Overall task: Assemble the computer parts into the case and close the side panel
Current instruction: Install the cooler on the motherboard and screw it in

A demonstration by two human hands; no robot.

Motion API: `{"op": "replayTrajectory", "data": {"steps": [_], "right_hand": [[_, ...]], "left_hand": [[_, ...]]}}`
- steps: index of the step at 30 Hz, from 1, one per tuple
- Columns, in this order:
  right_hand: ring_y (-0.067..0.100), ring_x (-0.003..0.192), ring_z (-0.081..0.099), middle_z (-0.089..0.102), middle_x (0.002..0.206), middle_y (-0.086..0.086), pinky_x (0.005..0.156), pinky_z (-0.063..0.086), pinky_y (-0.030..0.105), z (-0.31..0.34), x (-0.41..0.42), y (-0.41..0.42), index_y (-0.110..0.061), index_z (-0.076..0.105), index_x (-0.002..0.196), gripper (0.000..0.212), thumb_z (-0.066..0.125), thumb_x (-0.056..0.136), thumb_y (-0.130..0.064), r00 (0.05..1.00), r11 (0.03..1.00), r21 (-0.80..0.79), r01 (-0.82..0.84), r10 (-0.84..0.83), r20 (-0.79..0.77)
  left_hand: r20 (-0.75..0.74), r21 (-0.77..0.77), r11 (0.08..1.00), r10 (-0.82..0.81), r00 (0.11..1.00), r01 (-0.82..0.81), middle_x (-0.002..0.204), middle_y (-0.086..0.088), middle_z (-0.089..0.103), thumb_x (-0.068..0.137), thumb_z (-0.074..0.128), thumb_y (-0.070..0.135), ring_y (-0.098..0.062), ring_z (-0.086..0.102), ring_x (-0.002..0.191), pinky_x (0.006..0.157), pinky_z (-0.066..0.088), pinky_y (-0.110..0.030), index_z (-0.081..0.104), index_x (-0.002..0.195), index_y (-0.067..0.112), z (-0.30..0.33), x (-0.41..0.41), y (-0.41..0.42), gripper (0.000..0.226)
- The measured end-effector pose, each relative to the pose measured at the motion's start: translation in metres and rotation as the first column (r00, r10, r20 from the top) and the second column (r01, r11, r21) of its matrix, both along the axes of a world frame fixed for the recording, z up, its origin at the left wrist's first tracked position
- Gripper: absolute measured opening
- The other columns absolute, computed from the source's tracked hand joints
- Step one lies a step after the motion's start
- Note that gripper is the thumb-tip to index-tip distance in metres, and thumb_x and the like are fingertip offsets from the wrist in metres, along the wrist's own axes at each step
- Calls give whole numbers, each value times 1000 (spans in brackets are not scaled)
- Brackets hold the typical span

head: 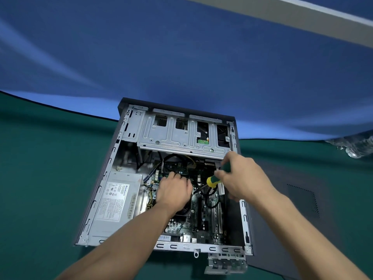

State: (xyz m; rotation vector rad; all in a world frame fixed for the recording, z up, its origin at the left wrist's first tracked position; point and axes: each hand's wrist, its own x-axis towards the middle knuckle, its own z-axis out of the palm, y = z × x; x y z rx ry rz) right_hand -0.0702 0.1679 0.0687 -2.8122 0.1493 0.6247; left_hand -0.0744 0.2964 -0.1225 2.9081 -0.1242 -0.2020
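Inside the open case [129, 126], lying on its side on the green table [40, 178], I am fastening something down over the main board [203, 217]. My right hand [242, 178] is curled around a screwdriver [212, 181] with a green and yellow handle, its shaft slanting down and to the left so the tip lands just beside my left hand [174, 190]. That left hand lies palm down over the middle of the board, on a dark square part that I take to be the cooler. Its fingers reach forward, steadying the part; they look fairly flat, but I cannot tell whether they hook over anything underneath.

The power supply [117, 199] sits in the left of the case and the drive cage [177, 134] spans the far end. The side panel [292, 209] lies flat on the table just right of the case, not yet fitted.

I judge this to be the screwing-down step, well before closing up. Next I need to keep the tip seated squarely in the screw, which my hand hides, and turn without letting the blade skid onto the board or snag the black cables [210, 201] looping just below it.
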Motion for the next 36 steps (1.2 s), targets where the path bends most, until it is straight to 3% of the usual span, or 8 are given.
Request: {"op": "replayTrajectory", "data": {"steps": [7,10,15,19,23,27,32,36], "right_hand": [[28,76,57,63,95,6,68,48,33,0,1,14,-16,47,102,19,51,94,-33,999,999,2,-52,52,2],[28,72,47,64,97,11,62,38,30,0,1,19,-12,47,84,28,40,98,-35,985,983,-181,-25,55,162],[31,75,64,66,92,10,73,56,41,4,9,10,-14,43,102,18,52,94,-28,997,997,69,19,-14,-72],[30,74,51,63,93,10,63,41,31,-1,5,6,-12,44,79,33,44,96,-41,996,989,-135,61,-51,80],[27,91,57,56,111,2,70,43,34,-2,2,7,-22,36,121,36,54,93,-36,999,998,51,-33,31,35],[30,84,55,60,106,6,62,32,31,-8,-4,15,-17,46,105,26,41,99,-42,953,975,-213,-65,125,278],[28,85,56,52,100,2,68,41,33,0,6,7,-20,40,109,31,54,93,-41,1000,1000,18,-22,22,0],[29,75,50,64,99,11,63,39,32,0,3,3,-12,49,105,32,43,98,-42,996,990,-139,-20,32,89]], "left_hand": [[0,12,1000,-4,1000,4,101,-4,66,98,21,35,-21,52,97,76,41,-35,66,97,16,1,0,0,49],[1,17,1000,-8,1000,8,101,-4,66,98,21,35,-21,52,98,76,41,-35,67,97,16,1,0,0,50],[5,7,1000,-6,1000,6,99,-4,66,98,21,35,-21,52,97,76,41,-35,67,96,16,0,0,0,49],[7,9,1000,-6,1000,6,99,-4,66,97,21,35,-20,53,97,75,41,-35,67,96,17,-1,0,0,50],[5,14,1000,-3,1000,3,101,-4,66,98,21,36,-21,52,100,77,41,-36,67,98,16,0,1,-1,50],[9,13,1000,-7,1000,6,101,-5,66,98,20,35,-21,53,99,77,42,-35,67,98,15,0,0,0,51],[9,3,1000,-6,1000,6,100,-5,66,98,20,36,-21,53,97,76,42,-35,68,97,15,1,0,0,52],[11,6,1000,-10,1000,10,100,-6,67,97,20,35,-21,53,97,76,42,-35,68,96,14,0,0,0,52]]}}
